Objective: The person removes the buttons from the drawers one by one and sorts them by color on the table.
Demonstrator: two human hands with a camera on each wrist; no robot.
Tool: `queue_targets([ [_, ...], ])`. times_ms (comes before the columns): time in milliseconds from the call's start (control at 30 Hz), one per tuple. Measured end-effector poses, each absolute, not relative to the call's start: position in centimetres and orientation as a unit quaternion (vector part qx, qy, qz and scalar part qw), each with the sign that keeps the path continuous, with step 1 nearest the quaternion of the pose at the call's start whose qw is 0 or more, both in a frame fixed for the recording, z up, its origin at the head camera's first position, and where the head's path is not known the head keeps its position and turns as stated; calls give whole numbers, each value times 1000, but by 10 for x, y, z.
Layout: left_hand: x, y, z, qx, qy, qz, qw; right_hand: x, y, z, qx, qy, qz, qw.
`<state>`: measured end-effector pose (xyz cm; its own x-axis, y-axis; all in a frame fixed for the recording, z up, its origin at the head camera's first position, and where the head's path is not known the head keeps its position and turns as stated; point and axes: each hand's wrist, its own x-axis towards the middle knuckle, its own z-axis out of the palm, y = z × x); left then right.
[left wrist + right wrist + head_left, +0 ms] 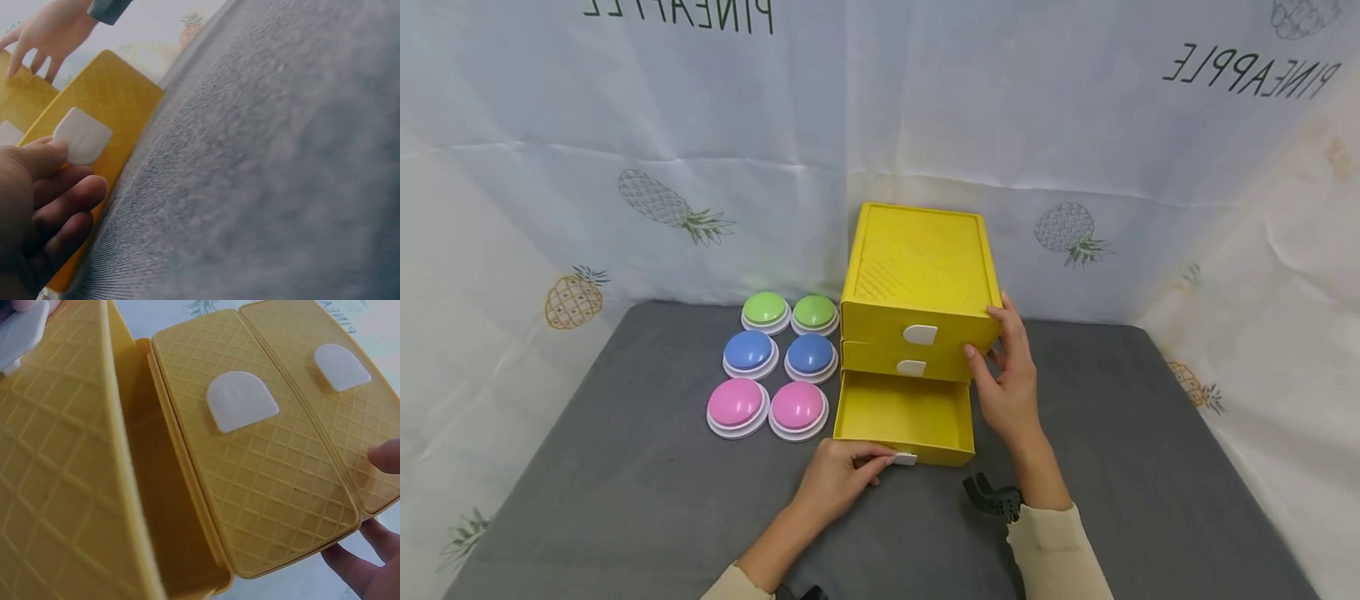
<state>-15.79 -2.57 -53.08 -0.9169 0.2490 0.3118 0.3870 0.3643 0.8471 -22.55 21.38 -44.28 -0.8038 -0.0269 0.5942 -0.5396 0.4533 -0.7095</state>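
A yellow three-drawer box (925,258) stands at the back of the table. Its bottom drawer (902,408) is pulled out, and no contents show inside. With thumb and fingers my left hand (838,479) pinches the white handle (83,135) of that drawer. My right hand (1011,383) rests against the box's right front edge, thumb on the front and fingers along the side. The middle drawer (262,481) and the top drawer (337,406) are closed, each with a white handle.
Left of the box sit push lights in pairs: green (765,308), blue (748,350) and pink (735,402), all on white bases. Grey cloth (647,500) covers the table. A pineapple-print curtain (775,125) hangs right behind the box.
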Motion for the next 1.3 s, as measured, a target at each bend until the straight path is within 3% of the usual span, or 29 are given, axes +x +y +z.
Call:
queue_targets([
  [467, -172, -20, -524, -161, -847, -505, 48, -225, 216, -443, 178, -808, 496, 263],
  [1000, -225, -11, -522, -135, -865, -478, 66, -226, 213, -444, 175, -813, 487, 268],
  [1300, -233, -7, -525, -103, -851, -512, 51, -227, 213, -444, 175, -812, 486, 272],
])
